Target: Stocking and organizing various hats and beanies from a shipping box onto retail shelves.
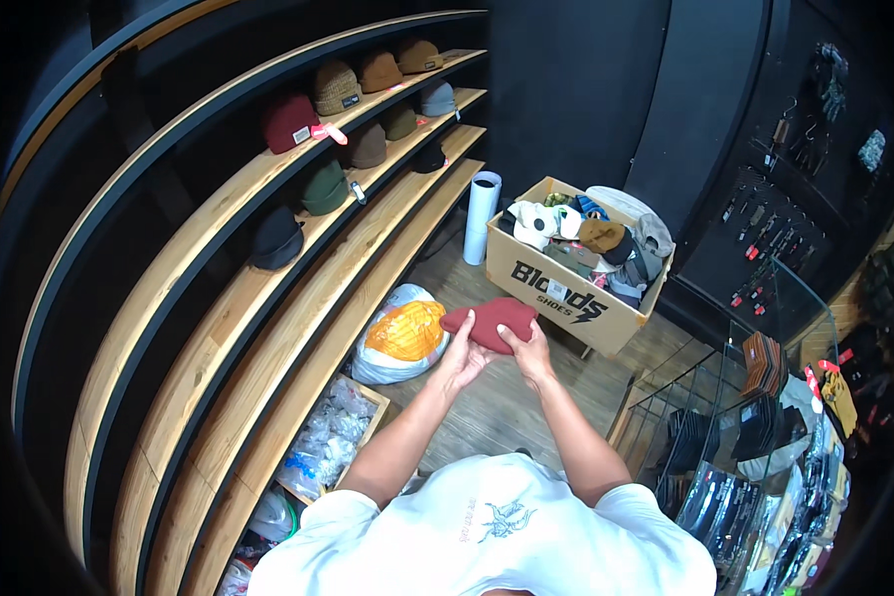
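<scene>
A dark red knit beanie (pixel 487 322) is held out in front of my chest, over the floor. My left hand (pixel 461 360) grips its left side, thumb on top and fingers underneath. On the other side my right hand (pixel 529 355) holds it the same way, its thumb pressing on the knit. Just beyond the beanie stands a cardboard box (pixel 556 310) full of caps and hats. Wooden shelves at the left carry a maroon beanie (pixel 284 123), a green beanie (pixel 325 189), a black beanie (pixel 277 239) and several others in brown, grey and olive.
A plastic bag with orange contents (pixel 403 333) rests on the floor beside the shelves. Nearer me is a wooden crate (pixel 375 409) of clear plastic wrapping. A white roll (pixel 481 219) stands by the box. Glass shelving with wallets (pixel 763 364) and packaged goods stands at the right.
</scene>
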Available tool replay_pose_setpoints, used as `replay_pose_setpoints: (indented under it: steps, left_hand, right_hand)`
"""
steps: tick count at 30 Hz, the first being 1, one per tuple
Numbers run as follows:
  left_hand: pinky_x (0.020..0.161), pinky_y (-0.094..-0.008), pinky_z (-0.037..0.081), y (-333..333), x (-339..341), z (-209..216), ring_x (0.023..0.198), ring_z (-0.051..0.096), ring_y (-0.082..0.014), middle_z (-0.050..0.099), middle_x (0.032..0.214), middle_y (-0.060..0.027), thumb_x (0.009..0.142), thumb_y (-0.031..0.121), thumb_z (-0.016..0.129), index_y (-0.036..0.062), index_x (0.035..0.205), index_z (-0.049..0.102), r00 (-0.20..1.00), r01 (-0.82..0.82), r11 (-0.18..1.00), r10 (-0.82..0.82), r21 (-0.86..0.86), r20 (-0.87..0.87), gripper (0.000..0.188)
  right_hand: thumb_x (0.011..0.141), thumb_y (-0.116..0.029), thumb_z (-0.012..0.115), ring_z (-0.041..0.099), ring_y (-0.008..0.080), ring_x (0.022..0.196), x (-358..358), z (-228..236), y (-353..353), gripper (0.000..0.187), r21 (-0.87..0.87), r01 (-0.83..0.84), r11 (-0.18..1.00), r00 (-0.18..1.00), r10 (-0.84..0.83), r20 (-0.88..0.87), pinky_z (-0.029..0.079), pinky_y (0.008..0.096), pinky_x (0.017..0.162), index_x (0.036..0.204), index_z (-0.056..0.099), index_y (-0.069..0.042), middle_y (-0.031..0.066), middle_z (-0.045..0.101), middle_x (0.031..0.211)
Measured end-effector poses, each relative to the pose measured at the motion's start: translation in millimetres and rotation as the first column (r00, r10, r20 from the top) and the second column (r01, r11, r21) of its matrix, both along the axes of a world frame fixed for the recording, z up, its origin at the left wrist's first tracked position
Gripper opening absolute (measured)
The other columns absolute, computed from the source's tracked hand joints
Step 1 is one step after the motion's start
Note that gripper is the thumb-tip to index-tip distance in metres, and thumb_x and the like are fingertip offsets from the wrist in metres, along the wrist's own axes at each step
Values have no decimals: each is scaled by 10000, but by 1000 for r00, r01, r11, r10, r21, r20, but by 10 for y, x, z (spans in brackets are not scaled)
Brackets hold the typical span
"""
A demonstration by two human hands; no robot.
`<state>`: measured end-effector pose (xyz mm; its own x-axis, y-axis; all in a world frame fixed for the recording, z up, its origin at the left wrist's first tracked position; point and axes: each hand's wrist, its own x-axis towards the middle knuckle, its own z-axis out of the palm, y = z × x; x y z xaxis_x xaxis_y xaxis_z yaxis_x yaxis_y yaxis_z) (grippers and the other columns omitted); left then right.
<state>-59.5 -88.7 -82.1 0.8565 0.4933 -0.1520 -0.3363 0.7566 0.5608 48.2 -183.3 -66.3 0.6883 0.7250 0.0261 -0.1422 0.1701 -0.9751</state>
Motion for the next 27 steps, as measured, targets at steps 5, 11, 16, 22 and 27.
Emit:
replay_pose_setpoints:
  steps: [5,11,16,22,27]
  left_hand:
    - [1026,-409,483,112,-29,-120,1205,584,-226,582,1339,-86,977,400,573,102,1375,471,993,-115,985,115,-125,-8,507]
    - [1052,-457,451,39,-113,2,1270,534,-238,530,1406,-88,990,447,524,115,1422,419,996,-84,993,84,-82,1,555]
    - [1141,-477,330,-161,-100,253,1395,387,-271,411,1504,-119,988,563,431,115,1487,339,983,-28,1000,29,-8,180,677]
    - [1095,-515,385,92,-285,92,1314,490,-301,490,1438,-140,1004,537,408,87,1465,358,998,-23,1000,24,-16,56,646]
    - [1086,-494,407,-28,-122,82,1288,516,-296,519,1408,-144,1004,535,412,92,1447,381,998,-54,999,53,-9,-13,628]
  right_hand:
    - [868,-204,752,615,180,1111,213,22,-215,546,-189,-188,964,980,196,21,476,334,990,1323,525,-4,105,642,1238]
    - [1008,-301,471,397,381,1370,-47,1066,-233,528,-39,350,936,560,-176,809,306,431,1141,1413,428,36,269,441,1436]
    - [1020,-359,390,220,353,1471,-422,758,-135,559,-200,-34,979,163,203,966,158,481,1198,1465,387,-21,173,345,1542]
    - [1051,-466,174,160,387,1479,485,-227,-439,641,-621,178,763,637,391,664,153,473,1206,1512,298,-39,196,209,1592]
    - [1054,-376,270,273,379,1445,-12,1137,-282,572,2,100,995,440,-46,897,187,464,1195,1471,364,4,254,363,1503]
